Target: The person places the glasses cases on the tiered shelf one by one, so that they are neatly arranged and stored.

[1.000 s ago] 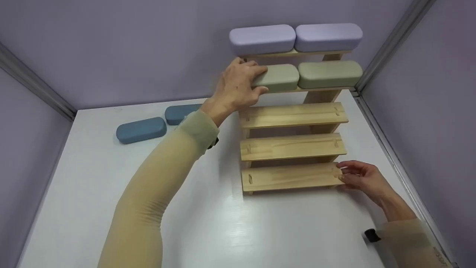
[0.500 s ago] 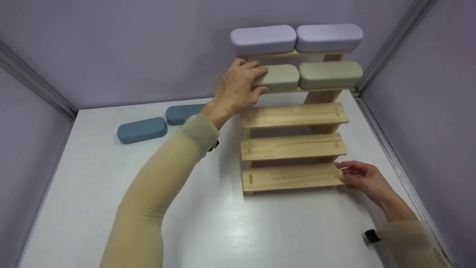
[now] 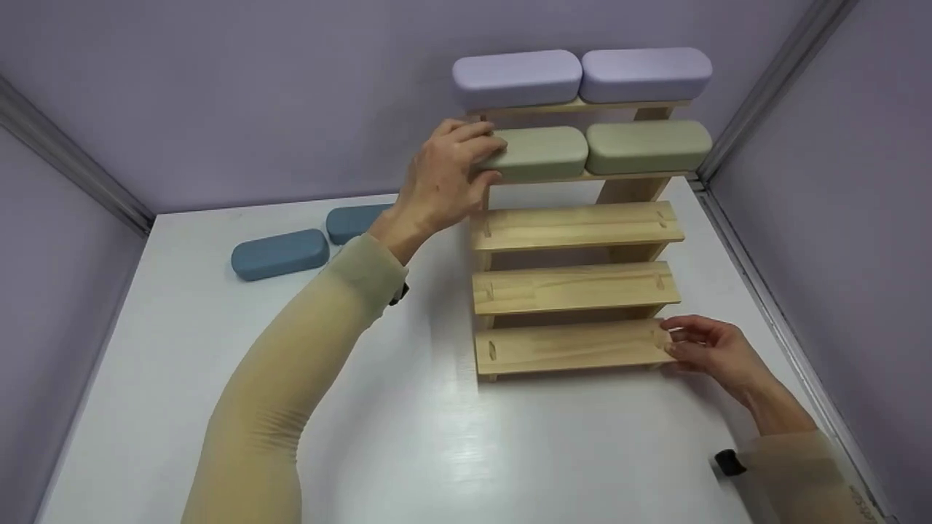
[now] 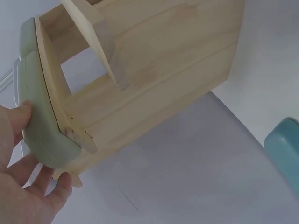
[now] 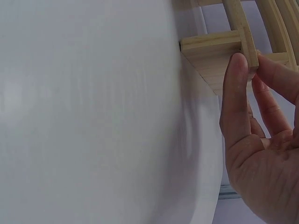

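Note:
A wooden stepped rack (image 3: 575, 287) stands on the white table. A pale green glasses case (image 3: 542, 153) lies on its second shelf from the top, end to end with another green case (image 3: 648, 147). My left hand (image 3: 445, 171) is at the first case's left end, fingers spread, thumb tip at the front side and fingertips around the end. In the left wrist view, that case's rounded end (image 4: 51, 140) sits between thumb and fingers. My right hand (image 3: 717, 353) pinches the right end of the lowest shelf (image 3: 571, 348), thumb in front and fingers behind.
Two lilac cases (image 3: 517, 78) lie on the top shelf. To the left on the table (image 3: 393, 437) are two blue cases (image 3: 280, 255), one partly behind my left forearm. Purple panels (image 3: 291, 94) stand behind and at both sides, with metal rails (image 3: 764, 269) at the corners.
My left hand has slid a little left along the green case, uncovering more of it, while the case stays put. My right hand keeps its hold on the lowest shelf.

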### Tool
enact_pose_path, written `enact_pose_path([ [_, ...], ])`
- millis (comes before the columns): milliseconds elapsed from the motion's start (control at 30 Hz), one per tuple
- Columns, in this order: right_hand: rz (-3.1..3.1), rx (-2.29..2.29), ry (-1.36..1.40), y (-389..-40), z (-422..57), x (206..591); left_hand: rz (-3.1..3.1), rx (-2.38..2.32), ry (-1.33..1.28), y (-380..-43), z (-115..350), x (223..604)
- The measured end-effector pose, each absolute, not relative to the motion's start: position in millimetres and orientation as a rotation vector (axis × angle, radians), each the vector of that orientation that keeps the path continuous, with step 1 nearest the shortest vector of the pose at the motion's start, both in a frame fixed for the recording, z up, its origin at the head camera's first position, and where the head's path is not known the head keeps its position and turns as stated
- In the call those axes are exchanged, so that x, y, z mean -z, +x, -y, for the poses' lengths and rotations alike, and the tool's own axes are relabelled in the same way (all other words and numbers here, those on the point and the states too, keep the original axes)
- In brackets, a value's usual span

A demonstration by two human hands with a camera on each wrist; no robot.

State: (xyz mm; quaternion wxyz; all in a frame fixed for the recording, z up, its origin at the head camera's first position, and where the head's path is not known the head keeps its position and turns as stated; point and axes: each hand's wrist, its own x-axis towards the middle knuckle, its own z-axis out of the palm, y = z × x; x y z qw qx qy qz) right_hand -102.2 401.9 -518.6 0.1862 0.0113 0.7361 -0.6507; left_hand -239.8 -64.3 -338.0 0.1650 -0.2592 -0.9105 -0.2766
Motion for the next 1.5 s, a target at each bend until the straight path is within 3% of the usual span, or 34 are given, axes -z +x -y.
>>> enact_pose_path([
  [733,-2.048,1.871,0.002,-101,-402,519,2.538,0.865,-0.646,-217,131,367],
  [1133,-2.058,1.856,0.027,-101,-401,518,2.647,0.891,-0.514,-207,176,398],
  [1500,-2.071,1.847,0.043,-101,-399,517,2.796,0.902,-0.341,-218,212,437],
])
